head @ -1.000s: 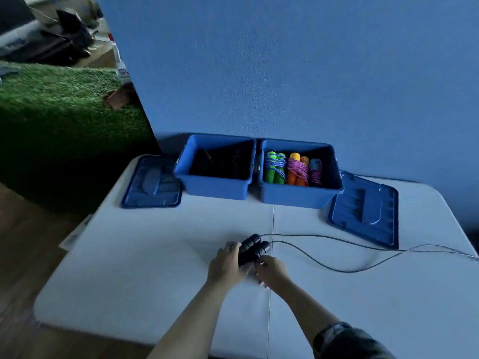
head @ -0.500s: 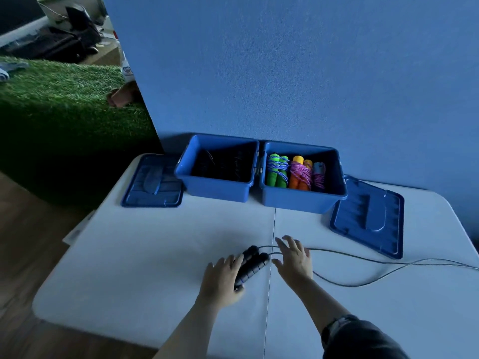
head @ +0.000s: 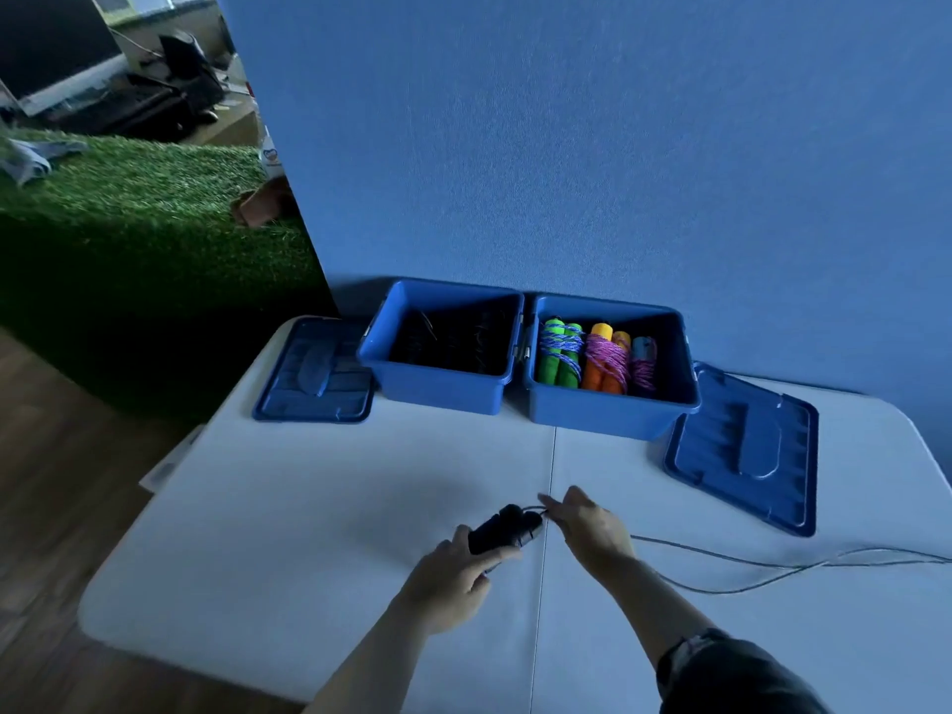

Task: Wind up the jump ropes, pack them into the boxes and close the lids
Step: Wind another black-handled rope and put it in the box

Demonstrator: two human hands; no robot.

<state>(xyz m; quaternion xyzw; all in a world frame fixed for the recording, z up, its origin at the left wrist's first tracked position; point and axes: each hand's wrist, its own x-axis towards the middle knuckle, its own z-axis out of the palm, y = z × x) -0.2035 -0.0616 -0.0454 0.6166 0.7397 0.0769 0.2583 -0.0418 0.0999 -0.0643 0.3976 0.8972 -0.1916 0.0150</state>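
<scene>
While gripped, handles [head: 507,528] up-right.

head cam | looks fwd + down over table [head: 257,533] | hands close, boxes [head: 608,420] farther, wall behind

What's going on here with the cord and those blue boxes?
A person is tidying away jump ropes. Their left hand grips the black handles of one rope, while the right hand takes the cord next to them; it trails loose across the white table. Behind, two open boxes: the right box holds wound colourful ropes. Both lids are off.
</scene>
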